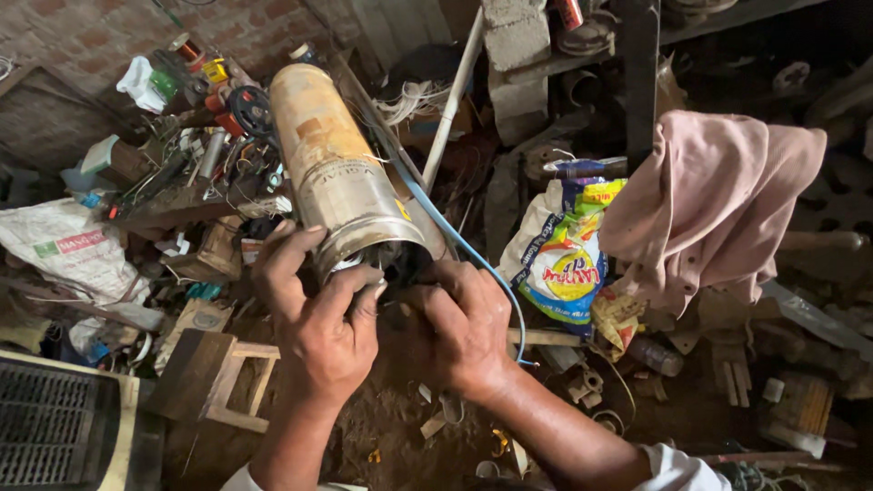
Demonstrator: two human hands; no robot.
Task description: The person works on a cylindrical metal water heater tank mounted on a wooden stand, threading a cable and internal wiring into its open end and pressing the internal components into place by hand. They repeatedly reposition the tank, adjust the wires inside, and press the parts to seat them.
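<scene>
A long metal cylinder (341,173) – dull steel, stained rusty orange along its upper half, with a worn label band – lies tilted across a heap of workshop clutter, its open lower end facing the viewer in the middle of the frame. Both bare hands meet at that open mouth. The left hand (318,318) wraps the rim, fingers curled closed around the edge to steady it. The right hand (459,327) is bunched at the dark opening; its grip looks closed on something inside (what exactly is hidden by the fingers). A thin blue cable (455,232) runs down the cylinder's side and loops past the right wrist. Done well, this likely wants the left hand bracing the casing firmly while the right works gently – without tugging the cable. Nearby: a pink cloth (718,191), a printed plastic bag (564,255), and a small wooden frame (238,386) on the dirt floor.
</scene>
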